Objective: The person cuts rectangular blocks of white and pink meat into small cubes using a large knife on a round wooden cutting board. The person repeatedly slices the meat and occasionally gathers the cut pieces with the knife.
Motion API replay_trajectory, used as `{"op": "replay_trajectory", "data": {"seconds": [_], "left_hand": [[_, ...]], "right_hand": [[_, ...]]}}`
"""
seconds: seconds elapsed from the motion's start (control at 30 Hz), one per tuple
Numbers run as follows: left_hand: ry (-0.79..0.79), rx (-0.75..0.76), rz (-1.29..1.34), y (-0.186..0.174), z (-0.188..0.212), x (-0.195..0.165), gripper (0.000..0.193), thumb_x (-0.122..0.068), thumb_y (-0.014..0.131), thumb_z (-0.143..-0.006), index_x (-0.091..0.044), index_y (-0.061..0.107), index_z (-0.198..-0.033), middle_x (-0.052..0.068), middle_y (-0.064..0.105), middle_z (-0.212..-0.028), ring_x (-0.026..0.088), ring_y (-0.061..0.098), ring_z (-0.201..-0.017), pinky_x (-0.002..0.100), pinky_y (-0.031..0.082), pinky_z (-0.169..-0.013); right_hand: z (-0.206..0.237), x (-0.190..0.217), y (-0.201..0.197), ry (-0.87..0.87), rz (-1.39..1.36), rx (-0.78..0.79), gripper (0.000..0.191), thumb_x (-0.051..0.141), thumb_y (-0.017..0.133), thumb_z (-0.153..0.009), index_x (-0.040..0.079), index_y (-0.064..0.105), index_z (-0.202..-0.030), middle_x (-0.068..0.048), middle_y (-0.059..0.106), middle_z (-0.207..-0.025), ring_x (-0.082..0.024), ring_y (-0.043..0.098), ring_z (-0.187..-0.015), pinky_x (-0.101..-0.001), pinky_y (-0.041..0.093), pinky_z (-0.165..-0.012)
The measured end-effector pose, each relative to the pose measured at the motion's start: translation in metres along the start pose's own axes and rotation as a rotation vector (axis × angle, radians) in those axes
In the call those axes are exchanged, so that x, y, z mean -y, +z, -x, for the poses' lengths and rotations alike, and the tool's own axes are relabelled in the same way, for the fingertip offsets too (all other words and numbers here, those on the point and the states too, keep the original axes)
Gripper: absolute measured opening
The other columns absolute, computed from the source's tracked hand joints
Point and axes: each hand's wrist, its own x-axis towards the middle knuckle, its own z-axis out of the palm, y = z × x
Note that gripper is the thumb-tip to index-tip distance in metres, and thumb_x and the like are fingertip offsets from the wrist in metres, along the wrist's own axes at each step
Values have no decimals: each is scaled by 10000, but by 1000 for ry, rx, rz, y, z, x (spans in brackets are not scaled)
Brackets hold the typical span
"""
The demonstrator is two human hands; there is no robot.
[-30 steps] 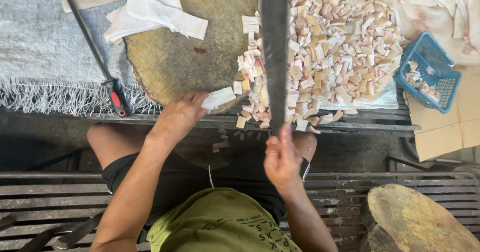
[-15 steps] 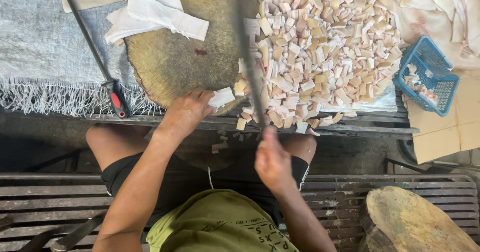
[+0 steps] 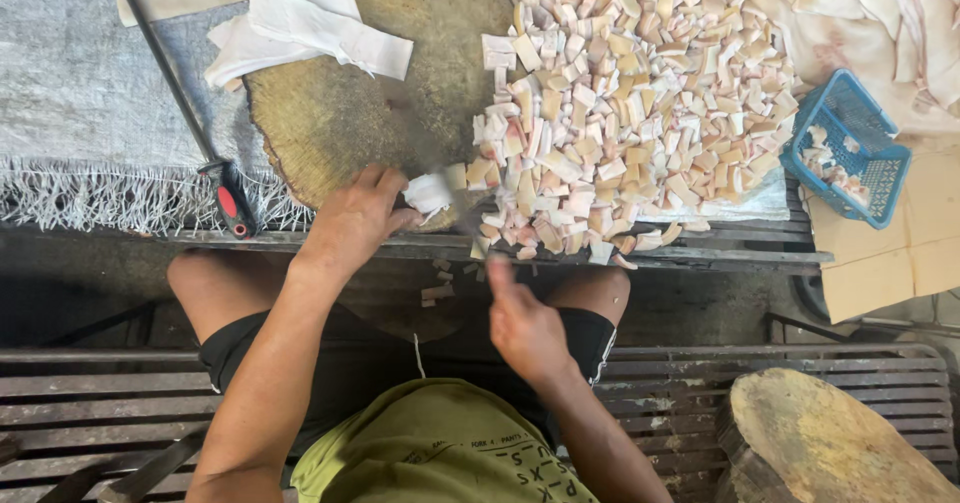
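Head view looks down on a round wooden chopping block (image 3: 340,113) on a slatted bench, a heap of pale cut cubes (image 3: 620,103) spread to its right. Left hand (image 3: 350,218) pinches a white strip (image 3: 430,193) at the block's near edge. Right hand (image 3: 520,323) is closed on a blurred knife (image 3: 462,218) just beside those fingers; a misjudged chop could nick them. A blue basket (image 3: 850,148) sits far right.

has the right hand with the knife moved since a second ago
Yes. The right hand has dropped toward the person's lap, away from the round chopping block, and the big blade that stood upright over the cut pieces has swung down, now blurred.
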Motion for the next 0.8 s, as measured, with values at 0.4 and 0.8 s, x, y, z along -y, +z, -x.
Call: {"op": "replay_trajectory", "data": {"seconds": [0.4, 0.8], "left_hand": [[13, -322, -180, -30, -26, 67, 372, -20, 631, -900, -18, 666, -1270, 160, 635, -1317, 404, 572, -1202, 496, 461, -1056], [-44, -78, -520, -37, -164, 106, 567, -62, 664, -859, -26, 577, -1418, 172, 536, -1450, 429, 417, -1382, 589, 289, -1155]], "right_hand": [[-1, 9, -35, 141, -264, -54, 615, 18, 601, -911, 61, 447, -1505, -281, 717, -935, -391, 746, -741, -430, 606, -665], [-75, -68, -20, 345, 41, 93, 638, 89, 588, -922, 107, 429, -1539, -298, 714, -810, -478, 687, -682, -561, 557, -668]]}}
